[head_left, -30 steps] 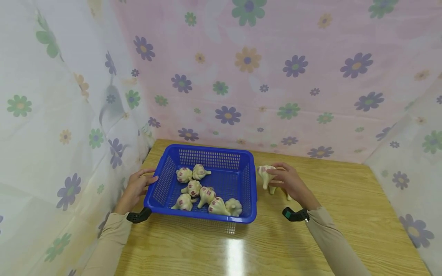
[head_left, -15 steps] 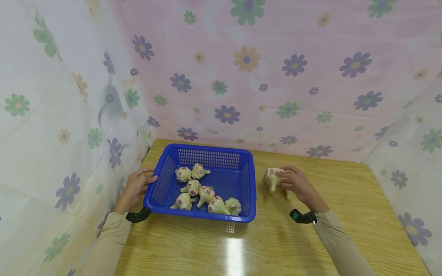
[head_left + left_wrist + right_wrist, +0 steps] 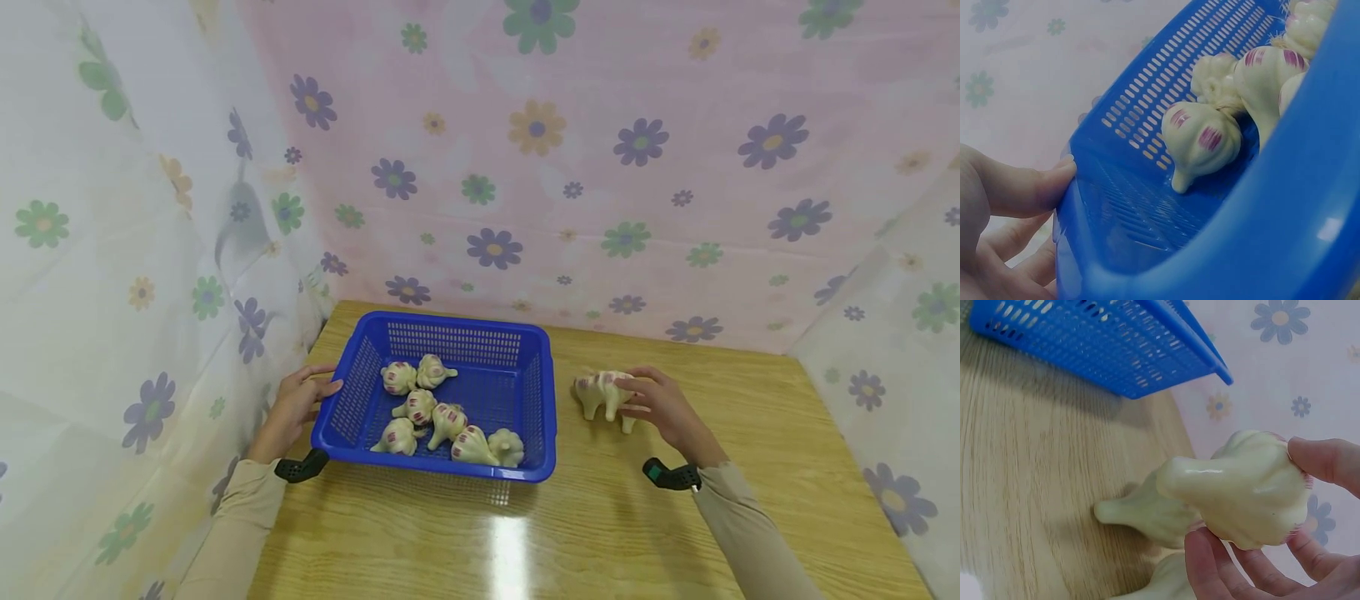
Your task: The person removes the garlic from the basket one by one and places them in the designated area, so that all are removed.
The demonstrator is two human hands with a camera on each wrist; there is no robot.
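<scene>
Head view showed the left hand (image 3: pixel 292 410) at left of centre, with its thumb on the rim of the blue basket (image 3: pixel 495 396) and its fingers bent against the outer wall. Inside this basket lay seven garlic heads (image 3: pixel 448 425). Right of centre, the right hand (image 3: pixel 667 410) held one garlic bulb (image 3: pixel 1241 487) between thumb and fingers, and its opening was as wide as the bulb. In the right wrist view this bulb was just beside two others (image 3: pixel 1154 515), which lay on the wooden table (image 3: pixel 420 542); whether they touched, I could not tell. In my judgement, the step in hand was the placing of this bulb near these two, and the next move called for gentle lowering and careful loosening of the fingers, while the basket was kept steady
</scene>
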